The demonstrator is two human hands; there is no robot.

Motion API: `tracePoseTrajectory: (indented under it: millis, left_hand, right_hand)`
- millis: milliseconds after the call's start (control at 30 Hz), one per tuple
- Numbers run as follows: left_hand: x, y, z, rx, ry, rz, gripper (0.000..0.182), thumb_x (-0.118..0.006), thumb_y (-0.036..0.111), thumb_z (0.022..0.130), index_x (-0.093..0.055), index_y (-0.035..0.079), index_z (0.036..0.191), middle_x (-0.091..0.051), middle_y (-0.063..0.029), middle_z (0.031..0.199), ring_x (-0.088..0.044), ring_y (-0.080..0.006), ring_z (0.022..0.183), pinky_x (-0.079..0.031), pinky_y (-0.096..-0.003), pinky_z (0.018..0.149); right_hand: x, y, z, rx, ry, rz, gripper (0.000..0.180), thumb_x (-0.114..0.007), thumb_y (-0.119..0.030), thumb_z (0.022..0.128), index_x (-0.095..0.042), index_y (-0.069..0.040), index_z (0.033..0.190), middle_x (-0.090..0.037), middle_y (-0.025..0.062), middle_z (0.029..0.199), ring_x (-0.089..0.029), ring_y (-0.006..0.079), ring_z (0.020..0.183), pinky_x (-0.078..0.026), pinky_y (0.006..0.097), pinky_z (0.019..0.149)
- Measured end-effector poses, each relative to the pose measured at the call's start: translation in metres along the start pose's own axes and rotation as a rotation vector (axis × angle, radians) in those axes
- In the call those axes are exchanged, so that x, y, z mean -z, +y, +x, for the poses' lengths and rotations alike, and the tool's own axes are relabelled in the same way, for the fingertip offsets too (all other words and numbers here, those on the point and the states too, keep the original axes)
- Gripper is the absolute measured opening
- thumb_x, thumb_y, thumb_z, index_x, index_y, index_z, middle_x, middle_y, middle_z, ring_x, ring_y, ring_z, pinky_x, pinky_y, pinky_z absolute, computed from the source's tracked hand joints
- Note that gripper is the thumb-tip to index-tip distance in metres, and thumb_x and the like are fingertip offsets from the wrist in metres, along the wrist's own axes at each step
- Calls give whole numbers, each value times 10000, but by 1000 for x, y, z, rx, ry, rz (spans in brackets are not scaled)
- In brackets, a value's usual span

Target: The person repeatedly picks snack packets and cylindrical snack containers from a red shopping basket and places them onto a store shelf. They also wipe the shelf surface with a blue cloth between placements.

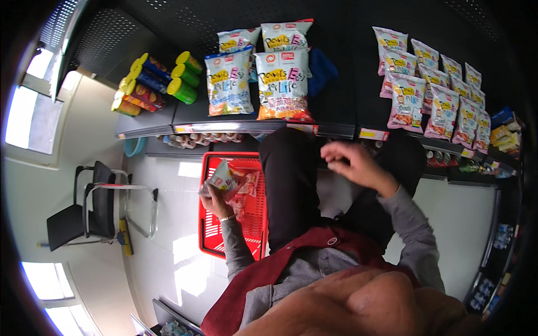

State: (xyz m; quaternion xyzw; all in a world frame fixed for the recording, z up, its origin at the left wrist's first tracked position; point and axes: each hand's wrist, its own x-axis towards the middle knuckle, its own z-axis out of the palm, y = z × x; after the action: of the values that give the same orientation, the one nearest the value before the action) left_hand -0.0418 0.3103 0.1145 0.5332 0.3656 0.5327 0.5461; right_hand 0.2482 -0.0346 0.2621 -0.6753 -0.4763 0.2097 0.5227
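Note:
My left hand (215, 203) grips a silvery snack bag (225, 179) over a red plastic shopping basket (263, 218) on the floor to my left. Several red packets (237, 202) lie inside that basket. Held in the air above my right knee, my right hand (345, 163) has nothing in it, its fingers apart and a little blurred. In front of me, large snack bags (282, 86) stand on the black shelf (336, 131). Rows of smaller pink-edged snack bags (407, 103) stand further right on the same shelf.
Snack canisters with yellow lids (145, 86) stand at the shelf's left end. Bottles (201, 139) and cans (439, 158) fill a lower shelf. Black chairs (103, 201) and a broom (125, 237) stand at the left wall. Another stocked shelf (489, 252) borders the right side.

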Motion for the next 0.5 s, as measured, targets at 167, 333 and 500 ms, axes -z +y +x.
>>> tracePoseTrajectory:
  millis: [167,333,500]
  left_hand:
    - [-150,134,14,-326,-192,-214,164,-580,173,1050,-560,11,1057,-661,-70,971,-601,-99,801,-516,-267,689]
    - [-323,193,-19,-524,-465,-289,116,-592,110,1023,-597,-6,1024,-664,-42,919,-580,-85,810,-482,-256,707]
    - [-445,177,-31,-478,-642,-196,203,-666,191,989,-632,-9,1000,-695,-74,925,-603,-93,796,-491,-260,650]
  right_hand:
    - [44,-22,96,269,134,-36,192,-588,-95,1018,-632,8,1174,-692,92,1045,-670,129,946,-523,275,835]
    - [73,11,147,440,396,104,235,-529,-182,1061,-631,-11,1186,-688,140,1111,-688,213,1035,-542,317,849]
    - [119,72,139,115,517,590,504,-463,-451,1066,-589,-8,1269,-669,107,1109,-662,160,1029,-549,305,861]
